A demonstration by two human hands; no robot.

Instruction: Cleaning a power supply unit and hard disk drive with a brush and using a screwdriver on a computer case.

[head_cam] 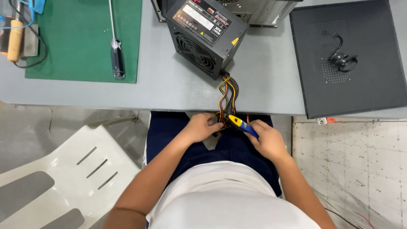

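The person sits at the grey table with both hands down in the lap, just below the table's near edge; the left hand is curled closed around the end of the wire bundle, and the right hand is wrapped around a small tool with blue and yellow handles, its tip pressed in among the wires beside the left hand's fingers; it looks like cutters or pliers, though the working end is hidden.

To my eye the step is work on those wires with the tool; it would go best with the left hand holding the bundle taut and steady, only 1 wire or tie taken in the tip at a time, the neighbouring insulation kept out of the bite, and the fingers kept behind the tip.

The bundle, red, yellow and black, comes out of the near corner of the black power supply and hangs over the table edge; its long axis runs from the box toward the person, nearly straight down the picture, the free end pointing into the lap. The tool lies slanted, handles toward the right hand, tip up and left.

Elsewhere: a screwdriver on a green mat, a black side panel to the right, a white plastic chair on the left.
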